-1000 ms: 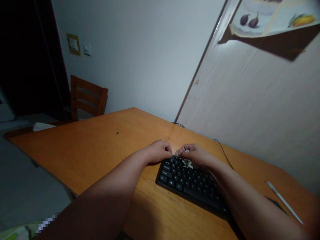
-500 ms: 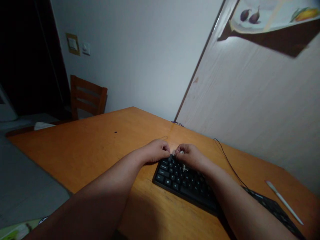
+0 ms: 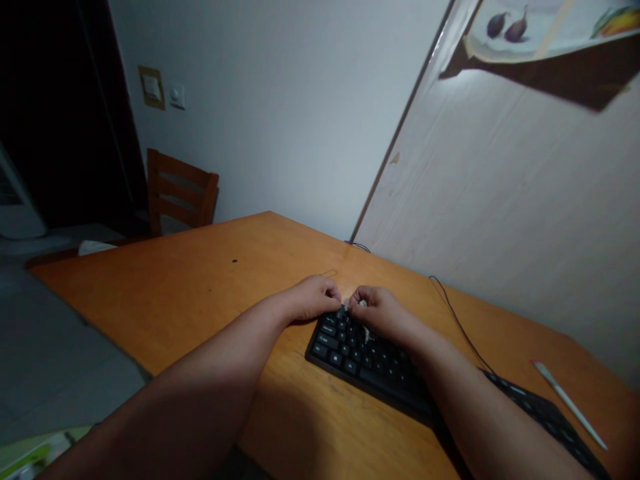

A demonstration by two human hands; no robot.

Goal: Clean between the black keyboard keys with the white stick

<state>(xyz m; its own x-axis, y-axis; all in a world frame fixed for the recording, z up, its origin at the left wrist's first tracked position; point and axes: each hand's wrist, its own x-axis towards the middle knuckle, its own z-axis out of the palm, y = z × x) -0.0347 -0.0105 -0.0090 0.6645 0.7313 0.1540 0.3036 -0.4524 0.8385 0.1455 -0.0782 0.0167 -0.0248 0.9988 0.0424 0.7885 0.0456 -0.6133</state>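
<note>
A black keyboard (image 3: 350,367) lies at an angle on the wooden table, partly covered by my right hand and forearm. At its far left corner my left hand (image 3: 316,298) is closed, thumb and fingers pinched together; whatever they hold is too small to name. Just to the right, my right hand (image 3: 376,310) is curled above the top rows of keys, gripping a crumpled whitish scrap (image 3: 363,304). A ragged pale strand (image 3: 367,333) shows below that hand, over the keys. The fingertips of both hands are close together, with a small whitish bit between them.
A second black keyboard (image 3: 545,413) lies to the right, partly behind my right forearm. Beside it is a slim white stick-like tool (image 3: 570,405). A dark cable (image 3: 453,317) runs along the table (image 3: 200,267). A small black piece (image 3: 235,261) lies left; a wooden chair (image 3: 183,190) stands beyond.
The camera view has shifted slightly. Both hands stay pinched at the keyboard's far left corner, with hardly any visible movement.
</note>
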